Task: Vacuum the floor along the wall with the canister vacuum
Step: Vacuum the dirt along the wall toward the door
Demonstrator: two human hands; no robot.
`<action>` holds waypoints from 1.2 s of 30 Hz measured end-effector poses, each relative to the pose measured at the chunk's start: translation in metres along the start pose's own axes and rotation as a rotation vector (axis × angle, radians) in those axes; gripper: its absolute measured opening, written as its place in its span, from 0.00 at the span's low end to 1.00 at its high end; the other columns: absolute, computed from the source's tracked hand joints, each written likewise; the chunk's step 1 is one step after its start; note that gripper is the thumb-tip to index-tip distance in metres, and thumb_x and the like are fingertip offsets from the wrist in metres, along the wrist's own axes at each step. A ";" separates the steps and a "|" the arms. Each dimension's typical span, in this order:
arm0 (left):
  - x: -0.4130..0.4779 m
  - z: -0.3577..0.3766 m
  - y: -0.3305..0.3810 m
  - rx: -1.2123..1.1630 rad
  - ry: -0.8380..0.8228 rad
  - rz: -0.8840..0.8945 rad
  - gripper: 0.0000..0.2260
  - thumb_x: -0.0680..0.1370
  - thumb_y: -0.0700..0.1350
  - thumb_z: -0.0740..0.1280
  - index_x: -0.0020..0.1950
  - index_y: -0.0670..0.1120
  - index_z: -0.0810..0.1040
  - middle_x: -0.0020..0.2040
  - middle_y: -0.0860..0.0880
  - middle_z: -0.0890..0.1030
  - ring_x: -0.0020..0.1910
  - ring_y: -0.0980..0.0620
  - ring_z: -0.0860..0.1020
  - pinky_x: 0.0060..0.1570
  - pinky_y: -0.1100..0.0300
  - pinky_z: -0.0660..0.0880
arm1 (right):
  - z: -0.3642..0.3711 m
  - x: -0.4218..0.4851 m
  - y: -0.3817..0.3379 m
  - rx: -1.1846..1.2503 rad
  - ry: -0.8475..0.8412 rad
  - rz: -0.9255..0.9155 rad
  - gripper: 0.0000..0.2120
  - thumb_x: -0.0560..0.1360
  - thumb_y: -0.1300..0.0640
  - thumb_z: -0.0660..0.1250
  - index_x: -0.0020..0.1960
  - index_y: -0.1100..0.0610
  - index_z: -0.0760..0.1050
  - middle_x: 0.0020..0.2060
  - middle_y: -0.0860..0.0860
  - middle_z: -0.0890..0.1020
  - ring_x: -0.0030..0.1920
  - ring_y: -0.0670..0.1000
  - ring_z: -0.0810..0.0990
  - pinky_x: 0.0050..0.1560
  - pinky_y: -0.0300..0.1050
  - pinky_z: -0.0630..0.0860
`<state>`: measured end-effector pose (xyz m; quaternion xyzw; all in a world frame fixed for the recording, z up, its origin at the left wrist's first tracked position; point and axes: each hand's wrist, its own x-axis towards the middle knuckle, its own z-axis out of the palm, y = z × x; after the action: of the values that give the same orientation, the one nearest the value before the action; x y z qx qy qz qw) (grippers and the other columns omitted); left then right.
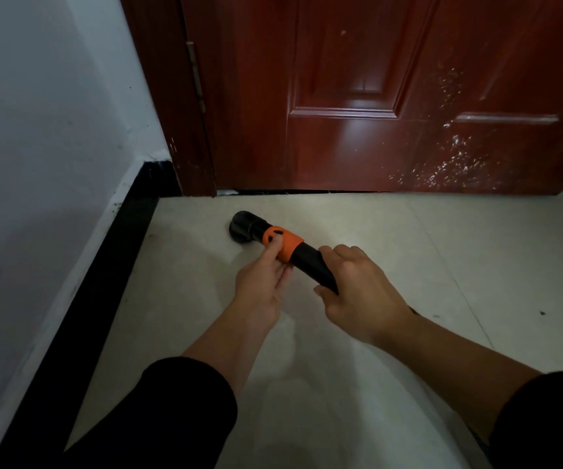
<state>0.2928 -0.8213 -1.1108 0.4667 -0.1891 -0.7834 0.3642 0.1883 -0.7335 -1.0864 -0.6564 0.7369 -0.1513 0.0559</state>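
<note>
Gripping the vacuum nozzle by its black tube with the right hand, pinching the orange collar with the left hand. Mouth-down on the floor by the door. Probably light, stiff plastic.

Black vacuum wand slanted down to the pale tiled floor, round brush head resting on the tile near the red-brown door and just short of the gap beneath it. Orange collar pinched by the left hand, thumb on top; tube behind it gripped by the right hand. Off to the left, black baseboard under a white wall, apart from the brush.
</note>
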 end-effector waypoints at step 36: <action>-0.052 0.080 -0.094 0.069 -0.099 -0.214 0.16 0.78 0.41 0.68 0.64 0.36 0.75 0.47 0.43 0.82 0.48 0.51 0.81 0.54 0.60 0.75 | -0.059 -0.099 0.088 -0.103 0.015 0.211 0.15 0.75 0.58 0.68 0.60 0.54 0.72 0.43 0.44 0.67 0.44 0.47 0.64 0.43 0.39 0.59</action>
<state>0.2016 -0.7240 -1.1004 0.4571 -0.1828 -0.8330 0.2523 0.1014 -0.6191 -1.0684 -0.5759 0.8092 -0.1113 0.0323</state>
